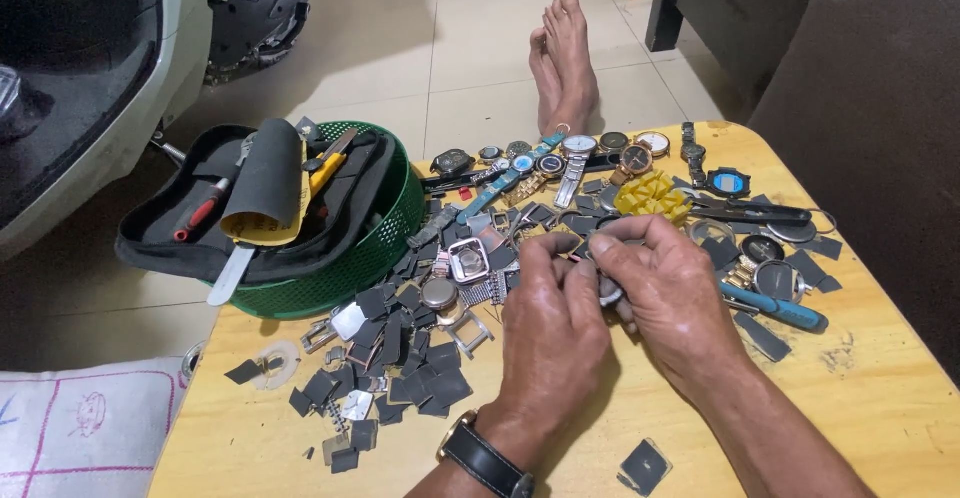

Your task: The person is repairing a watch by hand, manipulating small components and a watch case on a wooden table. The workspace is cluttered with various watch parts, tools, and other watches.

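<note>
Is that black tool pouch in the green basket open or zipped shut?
Open. The black tool pouch lies spread in the green basket, with a red-handled tool showing inside.

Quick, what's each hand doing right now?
Left hand: closed, pinching a small metal part.
Right hand: closed on the same part.

Green basket holding black tool pouch; yellow holder; blue-handled tool; row of watches.
</note>
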